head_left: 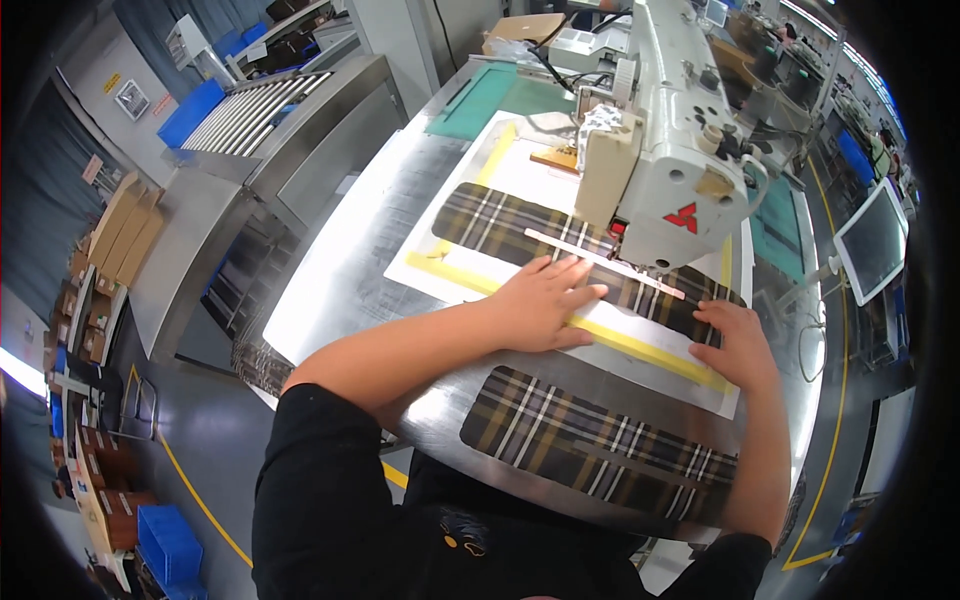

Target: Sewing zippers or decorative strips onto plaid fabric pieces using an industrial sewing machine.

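A dark plaid fabric piece (475, 220) lies on a white board (430, 282) with yellow tape, under the white sewing machine head (700, 180). A narrow pale strip (555, 241) lies across the fabric below the needle area. My left hand (540, 305) rests spread on the fabric and board just below the strip. My right hand (730, 340) is on the fabric's right end, fingers apart and curved, thumb pointing left. A second plaid piece (530, 430) lies on the metal table surface nearer my body.
A metal roller conveyor (255, 110) stands at the left, with cardboard boxes (125, 230) and a blue bin (170, 545) beyond. Green panels (480, 90) flank the machine. A tilted screen (870, 240) is at the right. Other workstations line the far aisle.
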The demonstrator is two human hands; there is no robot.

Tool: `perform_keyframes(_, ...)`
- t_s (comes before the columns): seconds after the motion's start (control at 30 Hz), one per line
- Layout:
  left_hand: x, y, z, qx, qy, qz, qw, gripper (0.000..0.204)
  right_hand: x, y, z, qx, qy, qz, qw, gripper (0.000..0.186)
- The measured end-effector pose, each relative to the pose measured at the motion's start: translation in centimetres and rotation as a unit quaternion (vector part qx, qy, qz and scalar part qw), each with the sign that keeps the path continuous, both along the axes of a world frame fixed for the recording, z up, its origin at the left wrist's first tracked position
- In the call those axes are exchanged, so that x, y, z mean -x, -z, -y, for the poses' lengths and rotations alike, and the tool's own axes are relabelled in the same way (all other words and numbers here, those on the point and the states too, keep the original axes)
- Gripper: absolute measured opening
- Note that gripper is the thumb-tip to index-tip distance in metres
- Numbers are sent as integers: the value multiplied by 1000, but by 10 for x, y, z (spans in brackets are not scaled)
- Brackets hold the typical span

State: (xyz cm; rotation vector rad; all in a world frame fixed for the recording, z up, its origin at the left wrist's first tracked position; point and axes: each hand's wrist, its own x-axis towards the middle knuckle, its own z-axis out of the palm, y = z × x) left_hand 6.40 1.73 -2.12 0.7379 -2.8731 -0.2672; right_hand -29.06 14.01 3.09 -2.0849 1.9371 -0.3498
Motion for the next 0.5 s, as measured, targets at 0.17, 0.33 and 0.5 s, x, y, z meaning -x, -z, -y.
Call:
perform_keyframes(0.17, -55, 0, 16, 16, -66, 23, 997, 71, 34, -3, -19, -11, 9, 4, 1000, 51)
perform_keyframes(0.33, -87, -7, 27, -19, -123, 12, 992, 58, 74, 12, -53, 8, 51, 44, 998, 55)
perform_keyframes(0.5, -73, -4, 31, -31, -93, -45, 994, 48, 121, 35, -90, 51, 92, 77, 991, 55)
